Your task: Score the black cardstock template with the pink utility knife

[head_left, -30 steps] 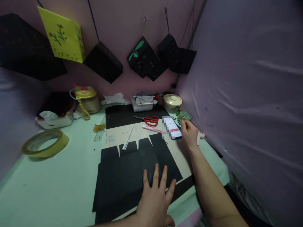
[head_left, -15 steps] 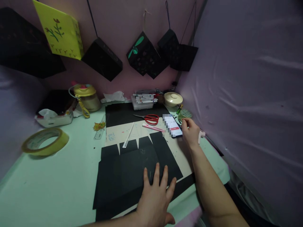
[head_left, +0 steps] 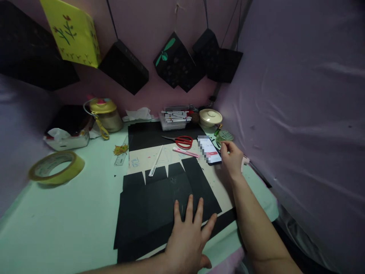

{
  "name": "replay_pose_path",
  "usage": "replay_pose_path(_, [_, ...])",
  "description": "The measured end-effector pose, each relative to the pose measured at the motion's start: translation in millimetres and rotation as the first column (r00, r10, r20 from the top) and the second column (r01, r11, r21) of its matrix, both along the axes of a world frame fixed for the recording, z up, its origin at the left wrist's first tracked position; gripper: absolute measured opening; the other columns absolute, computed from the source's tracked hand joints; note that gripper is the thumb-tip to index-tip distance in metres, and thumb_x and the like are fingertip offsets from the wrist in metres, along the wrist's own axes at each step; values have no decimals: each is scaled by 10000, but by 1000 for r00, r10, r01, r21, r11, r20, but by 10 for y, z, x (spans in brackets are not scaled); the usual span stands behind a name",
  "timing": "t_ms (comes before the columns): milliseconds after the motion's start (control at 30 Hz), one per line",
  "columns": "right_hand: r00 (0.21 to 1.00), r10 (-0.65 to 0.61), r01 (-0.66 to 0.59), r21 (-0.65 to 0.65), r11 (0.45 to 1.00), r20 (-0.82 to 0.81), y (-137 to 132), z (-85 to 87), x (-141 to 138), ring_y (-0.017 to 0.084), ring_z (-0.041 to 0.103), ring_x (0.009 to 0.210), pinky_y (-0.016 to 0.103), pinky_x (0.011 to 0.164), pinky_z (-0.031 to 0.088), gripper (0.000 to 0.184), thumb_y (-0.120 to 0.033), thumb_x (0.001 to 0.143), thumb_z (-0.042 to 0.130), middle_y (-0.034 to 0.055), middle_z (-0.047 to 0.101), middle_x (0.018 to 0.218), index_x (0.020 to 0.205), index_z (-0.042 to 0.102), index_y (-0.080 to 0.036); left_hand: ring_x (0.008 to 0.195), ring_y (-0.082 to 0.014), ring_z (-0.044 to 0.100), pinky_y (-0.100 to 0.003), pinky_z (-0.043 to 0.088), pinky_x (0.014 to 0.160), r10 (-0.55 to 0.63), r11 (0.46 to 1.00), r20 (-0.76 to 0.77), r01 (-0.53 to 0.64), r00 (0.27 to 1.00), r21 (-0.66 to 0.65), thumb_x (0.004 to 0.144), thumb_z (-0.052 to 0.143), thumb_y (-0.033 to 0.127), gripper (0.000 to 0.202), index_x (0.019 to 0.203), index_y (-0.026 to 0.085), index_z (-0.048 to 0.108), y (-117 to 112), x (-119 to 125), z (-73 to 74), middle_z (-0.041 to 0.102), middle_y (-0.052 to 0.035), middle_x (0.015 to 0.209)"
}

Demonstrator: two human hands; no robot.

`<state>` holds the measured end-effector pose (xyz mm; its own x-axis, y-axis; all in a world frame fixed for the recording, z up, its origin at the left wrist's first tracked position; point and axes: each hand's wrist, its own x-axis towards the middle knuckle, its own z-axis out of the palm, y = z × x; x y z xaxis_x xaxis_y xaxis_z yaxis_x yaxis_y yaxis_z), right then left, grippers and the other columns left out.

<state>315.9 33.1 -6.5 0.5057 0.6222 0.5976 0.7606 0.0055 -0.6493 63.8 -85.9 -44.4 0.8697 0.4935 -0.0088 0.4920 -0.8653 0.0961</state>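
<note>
My left hand [head_left: 188, 236] lies flat with fingers spread on a sheet of black card [head_left: 151, 207], whose far edge is cut into several flaps. To the right, my right hand [head_left: 232, 158] is closed in a pinch beside a lit phone [head_left: 210, 150]; what its fingertips hold, if anything, I cannot make out. Beyond the card are a white pen [head_left: 156, 161], a pink pen [head_left: 186, 153] and red-handled scissors [head_left: 182, 141]. They rest on a pale sheet [head_left: 154, 153] with faint drawings.
A roll of yellow tape [head_left: 42, 177] and a ruler [head_left: 121, 158] are at left. Along the back stand a yellow-lidded jar [head_left: 107, 116], a box of markers [head_left: 176, 120] and a lidded bowl [head_left: 210, 118]. Black and yellow paper boxes [head_left: 71, 34] hang above.
The view has shifted slightly, so the table and boxes sit a little differently in the picture. My left thumb-side finger looks slightly more spread. Both hands otherwise stay in place.
</note>
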Motion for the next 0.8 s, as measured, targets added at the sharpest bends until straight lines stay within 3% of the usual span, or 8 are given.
replay_pose_path(200, [1000, 13, -11, -78, 997, 19, 34, -49, 41, 209, 626, 755, 341, 742, 475, 255, -295, 833, 509, 83, 702, 855, 989, 660, -160, 1421, -504, 48, -794, -29, 974, 3, 1000, 11, -3, 1000, -14, 685, 523, 835, 1018, 1514, 385, 141, -1, -1, -8, 176, -193, 1579])
replay_pose_path(367, [990, 60, -31, -217, 976, 125, 62, -136, 96, 275, 607, 936, 436, 869, 467, 429, -322, 761, 583, 150, 671, 1049, 1144, 595, -128, 1407, -525, 96, -775, -72, 987, -16, 1000, -3, 16, 1000, 15, 692, 510, 838, 976, 1502, 374, 229, 18, 1, 31, 226, -205, 1561])
replay_pose_path(467, [987, 58, -22, -234, 972, 150, 60, -161, 115, 291, 590, 992, 463, 908, 451, 450, -329, 762, 583, 162, 651, 1109, 1167, 581, -133, 1398, -533, 128, -767, -75, 995, -29, 999, -13, 29, 999, 34, 693, 508, 840, 971, 1499, 370, 241, 29, 0, 57, 251, -204, 1552])
replay_pose_path(800, [987, 47, -9, -240, 971, 153, 57, -178, 138, 291, 590, 993, 465, 918, 438, 443, -320, 775, 577, 166, 652, 1107, 1174, 582, -128, 1409, -513, 121, -629, 59, 1090, -43, 998, -24, 44, 999, 37, 657, 586, 815, 1020, 1500, 347, 253, 19, 11, 30, 283, -167, 1550])
